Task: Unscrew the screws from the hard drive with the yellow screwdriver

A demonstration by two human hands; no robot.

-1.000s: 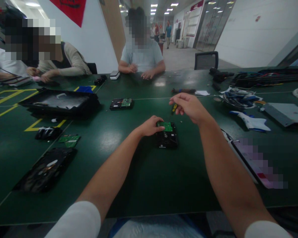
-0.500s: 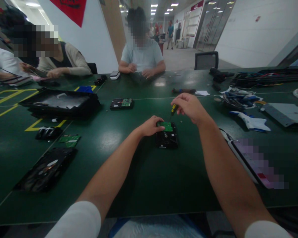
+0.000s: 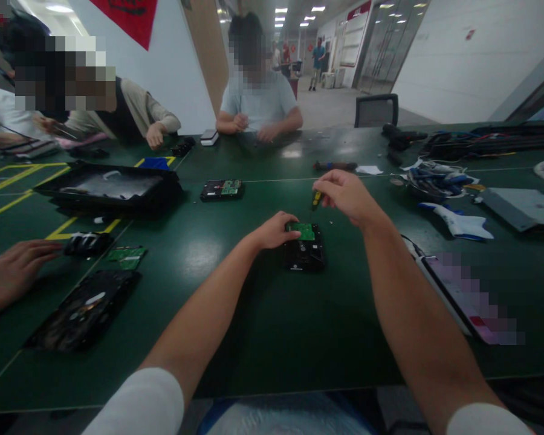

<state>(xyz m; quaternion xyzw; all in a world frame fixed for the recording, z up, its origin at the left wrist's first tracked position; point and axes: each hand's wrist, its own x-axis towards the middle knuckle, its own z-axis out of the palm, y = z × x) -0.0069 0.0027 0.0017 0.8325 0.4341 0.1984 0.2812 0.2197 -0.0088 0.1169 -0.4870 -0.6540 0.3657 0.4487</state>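
Note:
A black hard drive (image 3: 304, 255) with a green circuit board (image 3: 306, 231) at its far end lies on the dark green table (image 3: 199, 326). My left hand (image 3: 277, 231) grips the drive's left side, fingers over its far edge and thumb on the board. Pinched in the fingers of my right hand (image 3: 342, 194) is a yellow and black screwdriver (image 3: 317, 200). It points down at the far edge of the drive; whether its thin tip touches anything cannot be made out.
Another drive (image 3: 222, 189) lies farther back, and a black tray (image 3: 118, 187) is to the left. A person's hand (image 3: 20, 266) is at the left edge near black parts (image 3: 88, 243). A phone (image 3: 462, 296) lies at right. People sit opposite.
Another person's hand has come in from the left edge. The seated person at far left has moved one hand to the right. My own hands look unchanged.

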